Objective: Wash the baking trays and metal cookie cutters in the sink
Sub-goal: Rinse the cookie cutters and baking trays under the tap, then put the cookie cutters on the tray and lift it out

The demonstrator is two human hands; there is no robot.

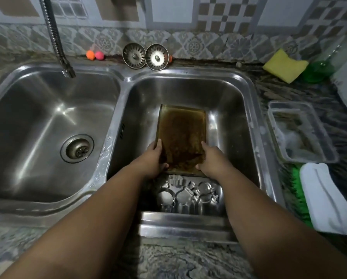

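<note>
Baking tray (181,133) held at its near end: left hand (153,158) grips 1 corner, right hand (212,161) the other. Cookie cutters (186,194) just nearside of both grips.

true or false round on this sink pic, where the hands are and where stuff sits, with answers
1. The left hand and right hand both grip the baking tray in the right basin. True.
2. The faucet spout hangs over the right basin. False: it hangs over the left basin.
3. The cookie cutters lie nearer the person than the baking tray. True.
4. The yellow sponge lies in the left basin. False: it lies on the counter, right of the sink.
</note>
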